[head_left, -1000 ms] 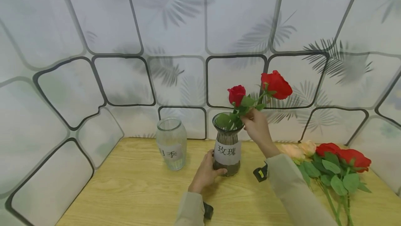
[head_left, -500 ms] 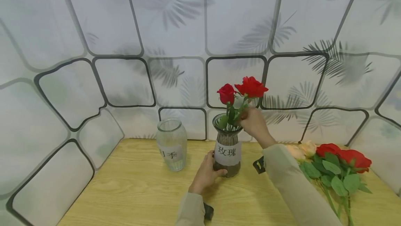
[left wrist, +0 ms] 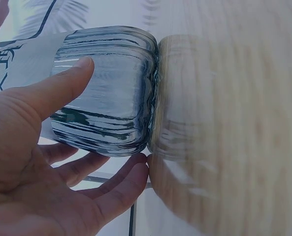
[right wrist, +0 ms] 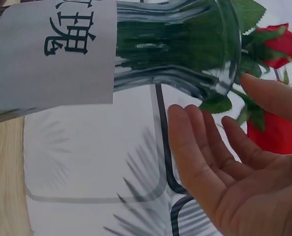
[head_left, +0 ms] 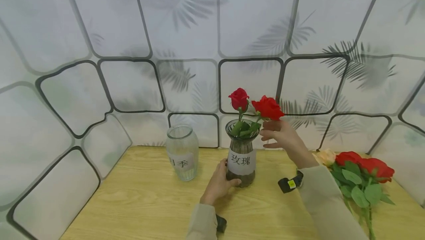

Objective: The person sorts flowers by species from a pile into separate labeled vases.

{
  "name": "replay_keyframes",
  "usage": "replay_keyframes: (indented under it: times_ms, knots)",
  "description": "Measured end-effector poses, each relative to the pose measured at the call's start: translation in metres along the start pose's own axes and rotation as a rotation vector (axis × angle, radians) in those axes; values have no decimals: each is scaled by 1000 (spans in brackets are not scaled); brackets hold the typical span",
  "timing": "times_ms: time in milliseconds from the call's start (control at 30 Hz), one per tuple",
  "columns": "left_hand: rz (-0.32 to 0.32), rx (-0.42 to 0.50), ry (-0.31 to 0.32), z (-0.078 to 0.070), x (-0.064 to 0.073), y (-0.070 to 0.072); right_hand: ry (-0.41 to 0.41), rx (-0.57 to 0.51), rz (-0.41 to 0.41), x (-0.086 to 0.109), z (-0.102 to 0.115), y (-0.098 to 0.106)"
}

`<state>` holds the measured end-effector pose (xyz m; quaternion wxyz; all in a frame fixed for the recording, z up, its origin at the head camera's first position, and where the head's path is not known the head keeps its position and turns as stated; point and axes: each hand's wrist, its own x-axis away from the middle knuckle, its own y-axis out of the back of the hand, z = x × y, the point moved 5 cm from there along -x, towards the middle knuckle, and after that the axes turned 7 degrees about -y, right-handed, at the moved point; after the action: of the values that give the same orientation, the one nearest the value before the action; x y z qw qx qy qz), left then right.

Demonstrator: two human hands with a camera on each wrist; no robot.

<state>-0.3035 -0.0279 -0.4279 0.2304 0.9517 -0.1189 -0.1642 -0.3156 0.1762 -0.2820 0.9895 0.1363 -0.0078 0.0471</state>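
A dark glass vase (head_left: 241,144) with a white paper label stands upright on the table. My left hand (head_left: 217,182) holds its lower part, the thumb (left wrist: 69,83) across the front and the fingers round the far side. Two red roses stand in the vase: a smaller bud (head_left: 239,99) upright and a fuller rose (head_left: 268,108) leaning right, their leaves at the rim. Just right of the rim, my right hand (head_left: 282,136) has its fingers spread with nothing between them, under the fuller rose. The right wrist view shows its fingers (right wrist: 190,142) beside the vase mouth.
A clear glass vase (head_left: 182,153) with a label stands to the left. Red roses (head_left: 375,168) with green leaves and a peach flower (head_left: 325,157) lie at the right of the wooden table (head_left: 139,203). A patterned cloth (head_left: 186,85) hangs behind.
The fuller red rose has come down and left into the vase, and my right hand has let go of its stem and moved slightly right. The left hand stays on the vase.
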Motion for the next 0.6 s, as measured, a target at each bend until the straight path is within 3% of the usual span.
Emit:
replay_keyframes:
  times_ms: [333, 600]
  knots:
    - [5, 2, 6, -1, 0, 0, -60, -42, 41, 17, -24, 22]
    - [3, 9, 11, 0, 0, -1, -58, -23, 43, 28, -37, 38]
